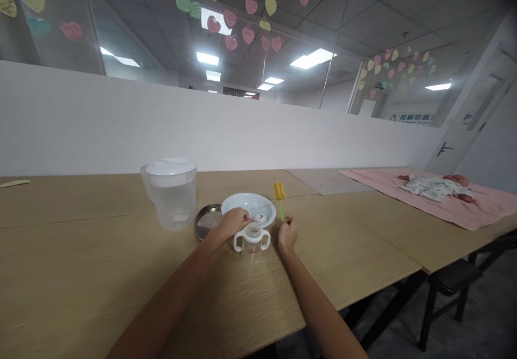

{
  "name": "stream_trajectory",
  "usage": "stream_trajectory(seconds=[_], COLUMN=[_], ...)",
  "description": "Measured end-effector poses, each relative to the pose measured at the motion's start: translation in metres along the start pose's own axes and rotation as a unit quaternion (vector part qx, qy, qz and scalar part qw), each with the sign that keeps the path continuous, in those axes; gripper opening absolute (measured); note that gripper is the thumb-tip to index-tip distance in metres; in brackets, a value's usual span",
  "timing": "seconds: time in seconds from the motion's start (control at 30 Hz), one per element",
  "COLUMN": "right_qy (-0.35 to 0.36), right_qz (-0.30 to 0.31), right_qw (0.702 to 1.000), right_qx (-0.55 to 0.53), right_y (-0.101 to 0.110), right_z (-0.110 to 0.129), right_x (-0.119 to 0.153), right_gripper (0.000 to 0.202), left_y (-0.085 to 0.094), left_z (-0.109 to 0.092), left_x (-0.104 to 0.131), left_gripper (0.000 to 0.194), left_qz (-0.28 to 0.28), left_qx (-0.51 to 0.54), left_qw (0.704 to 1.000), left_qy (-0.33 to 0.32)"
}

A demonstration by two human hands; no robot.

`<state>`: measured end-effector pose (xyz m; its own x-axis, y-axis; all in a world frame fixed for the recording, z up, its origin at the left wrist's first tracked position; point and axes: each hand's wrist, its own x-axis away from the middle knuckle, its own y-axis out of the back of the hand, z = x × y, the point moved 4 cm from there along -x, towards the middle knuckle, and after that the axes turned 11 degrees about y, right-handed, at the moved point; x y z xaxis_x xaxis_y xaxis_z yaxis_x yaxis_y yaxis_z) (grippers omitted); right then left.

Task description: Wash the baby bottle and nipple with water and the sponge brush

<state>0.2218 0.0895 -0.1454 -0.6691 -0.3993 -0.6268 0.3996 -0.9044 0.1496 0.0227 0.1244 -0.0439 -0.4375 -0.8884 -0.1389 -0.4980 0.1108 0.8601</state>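
Note:
A bottle brush with a yellow sponge head (pixel 280 190) and a thin green handle stands raised in my right hand (pixel 287 235), whose fingers are closed round the handle. My left hand (pixel 235 221) reaches over the near left rim of a white bowl (pixel 230 204). Its fingers are curled together, and what they grip, if anything, is hidden. Inside the bowl lies a small white round part (pixel 260 218). Between my hands a clear baby bottle (pixel 252 248) with two white handles stands upright on the table, its neck uncapped. Partly behind my left forearm sits a round metal tray (pixel 201 232).
A lidded clear plastic pitcher (pixel 174 200) stands at the left on the wooden table (pixel 100 273). On the far right, a baby doll (pixel 436 187) in patterned clothes lies on a pink cloth (pixel 470 216). Behind rises a white wall (pixel 242 133); a dark stool (pixel 454 278) stands at right.

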Motion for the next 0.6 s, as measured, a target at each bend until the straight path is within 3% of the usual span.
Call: stream_trajectory(seconds=[0.3, 0.47, 0.6], right_qy=[-0.027, -0.02, -0.017], right_qz=[-0.013, -0.01, -0.02], right_qw=[0.999, 0.999, 0.999], right_qx=[-0.02, -0.028, -0.027], right_y=[0.005, 0.007, 0.013], right_z=[0.008, 0.012, 0.017], right_x=[-0.001, -0.002, -0.003], right_gripper=[0.024, 0.024, 0.022], left_y=[0.0, 0.002, 0.008], left_z=[-0.001, 0.003, 0.006], left_x=[0.003, 0.001, -0.003], left_gripper=[0.028, 0.003, 0.011], left_qz=[-0.001, -0.026, -0.052], left_qx=[-0.033, 0.013, 0.082], left_qw=[0.999, 0.998, 0.993], left_qy=[0.035, 0.064, 0.072])
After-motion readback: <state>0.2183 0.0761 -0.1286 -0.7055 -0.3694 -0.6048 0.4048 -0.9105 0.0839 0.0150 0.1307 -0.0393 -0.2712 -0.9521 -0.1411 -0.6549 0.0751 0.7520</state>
